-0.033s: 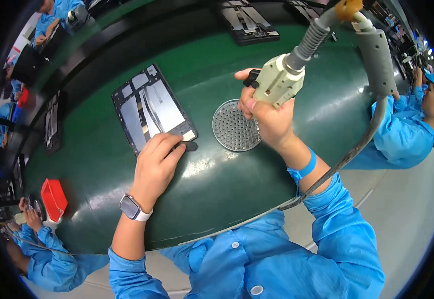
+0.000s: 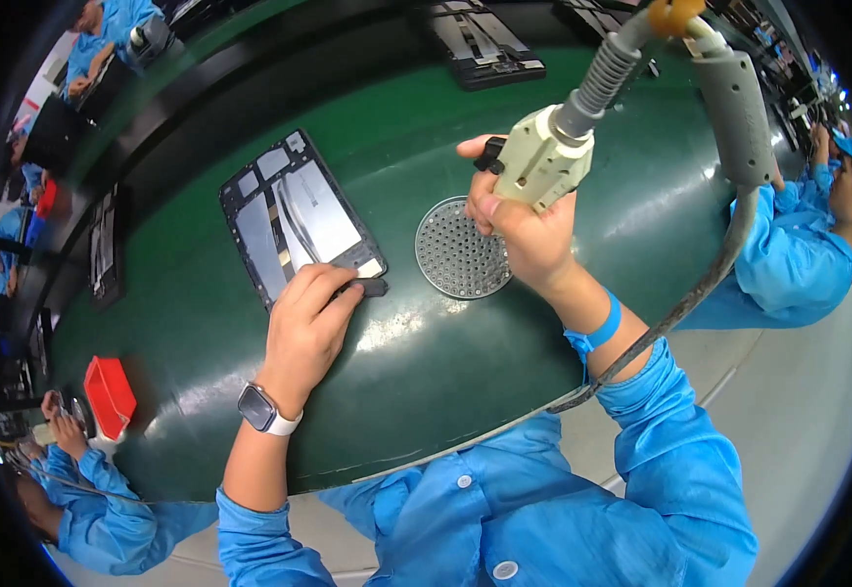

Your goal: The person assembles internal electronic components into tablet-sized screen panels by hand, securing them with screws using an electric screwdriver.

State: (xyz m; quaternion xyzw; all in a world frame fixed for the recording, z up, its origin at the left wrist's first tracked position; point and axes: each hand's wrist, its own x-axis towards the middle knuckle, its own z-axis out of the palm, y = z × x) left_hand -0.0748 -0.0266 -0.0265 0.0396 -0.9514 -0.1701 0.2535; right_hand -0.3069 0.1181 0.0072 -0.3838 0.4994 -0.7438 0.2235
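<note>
An opened dark tablet [image 2: 294, 215] with its back off lies flat on the green table [image 2: 426, 372]. My left hand [image 2: 306, 323], wearing a watch [image 2: 261, 409], presses down on the tablet's near right corner, fingertips on a small dark piece [image 2: 375, 287]. My right hand [image 2: 529, 235] grips a beige powered screwdriver [image 2: 543, 161], tilted and held above the table. Its ribbed hose and grey cable [image 2: 739, 108] loop up and to the right. Just left of that hand sits a round perforated metal dish [image 2: 450, 259].
Another opened device [image 2: 484, 44] lies at the table's far side and a dark one [image 2: 103, 245] at the left edge. A red bin [image 2: 110, 396] stands at the near left. People in blue coats work at the right [image 2: 807, 245], lower left [image 2: 83, 509] and far left [image 2: 103, 39].
</note>
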